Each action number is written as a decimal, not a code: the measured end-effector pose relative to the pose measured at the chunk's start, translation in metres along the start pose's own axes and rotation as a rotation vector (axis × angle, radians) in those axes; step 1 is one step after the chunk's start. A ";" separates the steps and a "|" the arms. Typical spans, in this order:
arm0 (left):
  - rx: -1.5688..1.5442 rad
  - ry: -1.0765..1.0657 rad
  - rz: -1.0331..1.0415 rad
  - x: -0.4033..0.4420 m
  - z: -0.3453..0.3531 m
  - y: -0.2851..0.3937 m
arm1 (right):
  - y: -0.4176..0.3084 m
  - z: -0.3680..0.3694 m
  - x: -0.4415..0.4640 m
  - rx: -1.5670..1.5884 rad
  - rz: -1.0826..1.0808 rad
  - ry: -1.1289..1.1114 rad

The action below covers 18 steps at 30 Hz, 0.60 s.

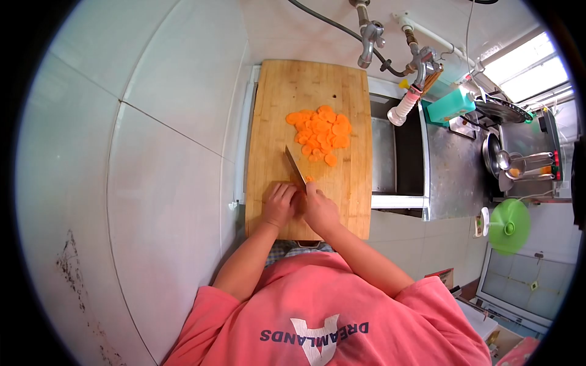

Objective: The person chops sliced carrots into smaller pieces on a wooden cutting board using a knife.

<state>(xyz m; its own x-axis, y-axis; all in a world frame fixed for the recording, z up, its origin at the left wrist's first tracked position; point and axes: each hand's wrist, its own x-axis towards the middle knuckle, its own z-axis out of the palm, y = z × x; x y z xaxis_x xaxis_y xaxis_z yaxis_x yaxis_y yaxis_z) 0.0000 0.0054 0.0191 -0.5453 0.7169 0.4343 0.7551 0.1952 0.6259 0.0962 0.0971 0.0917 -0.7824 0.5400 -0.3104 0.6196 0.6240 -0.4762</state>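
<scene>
My right hand (320, 212) is closed around the handle of a kitchen knife (294, 166), its blade slanting up and left over the wooden cutting board (268, 122). Close beside the blade, my left hand (279, 204) presses down with curled fingers; what lies under them is hidden, though a dark reddish patch shows between the two hands. Beyond the knife tip lies a loose pile of thin round carrot slices (323, 131). A few small orange bits (309, 179) rest against the blade near my right hand.
Tiled wall (165, 134) runs close along the left. Two taps (371, 43) hang above the far right corner, over a sink (383, 152) partly covered by the board. On the metal counter (455, 171) stand a turquoise bottle (450, 105) and pans; a green lid (510, 226) is lower right.
</scene>
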 end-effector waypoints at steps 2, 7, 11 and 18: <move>-0.002 0.005 0.002 0.000 0.000 0.001 | -0.003 0.002 0.000 -0.056 -0.003 0.013; 0.041 -0.027 -0.027 -0.002 0.001 0.000 | 0.002 0.012 0.002 -0.031 0.012 0.049; 0.005 -0.014 -0.023 0.000 0.001 0.001 | 0.006 0.006 0.001 0.043 0.010 0.072; -0.029 -0.020 -0.051 0.001 0.000 0.005 | 0.023 0.013 0.001 0.027 0.006 0.096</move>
<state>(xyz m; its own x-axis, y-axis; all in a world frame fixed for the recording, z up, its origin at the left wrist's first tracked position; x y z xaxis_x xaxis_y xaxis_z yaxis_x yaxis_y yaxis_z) 0.0027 0.0067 0.0227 -0.5751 0.7200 0.3884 0.7156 0.2127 0.6654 0.1086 0.1051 0.0699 -0.7680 0.5964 -0.2334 0.6214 0.6060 -0.4966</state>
